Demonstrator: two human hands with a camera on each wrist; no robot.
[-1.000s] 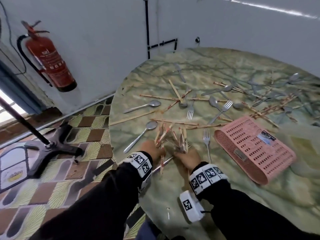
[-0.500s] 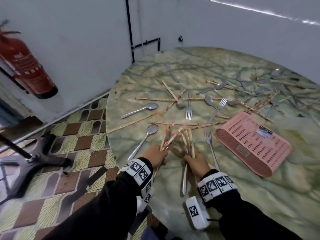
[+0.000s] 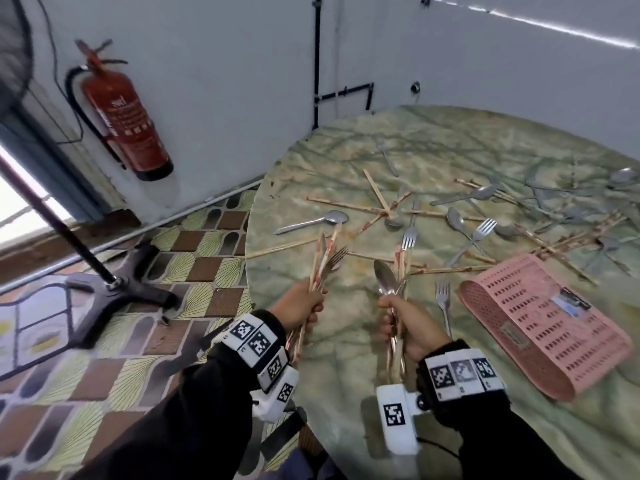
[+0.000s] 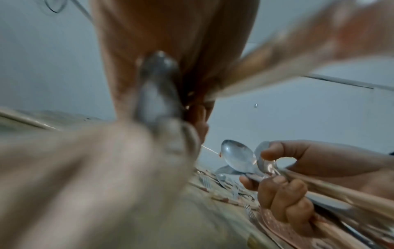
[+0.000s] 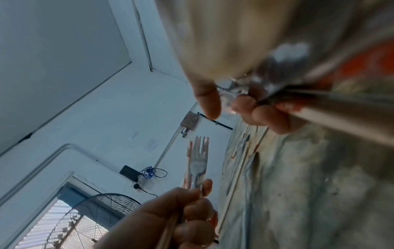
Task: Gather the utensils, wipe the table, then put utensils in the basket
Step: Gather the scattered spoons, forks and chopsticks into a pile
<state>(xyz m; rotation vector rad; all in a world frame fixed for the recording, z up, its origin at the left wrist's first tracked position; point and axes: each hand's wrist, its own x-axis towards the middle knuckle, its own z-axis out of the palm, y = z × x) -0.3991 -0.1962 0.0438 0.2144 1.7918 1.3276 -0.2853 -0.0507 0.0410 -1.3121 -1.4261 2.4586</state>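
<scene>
Over at nine o'clock a red fire extinguisher [image 3: 126,116] hangs on the wall, a black fan stand [image 3: 104,282] on the tiled floor below it. Left hand [image 3: 299,306] has fingers curled tight round a bundle of chopsticks and a fork [image 3: 325,261], lifted off the green marble table [image 3: 346,161]. Right hand [image 3: 410,323] clenches spoons and chopsticks [image 3: 393,278], upright, just beside the left. Loose utensils [image 3: 467,216] lie scattered from twelve to two o'clock. The pink basket [image 3: 547,330] lies tipped on its side at three o'clock, near the right hand.
</scene>
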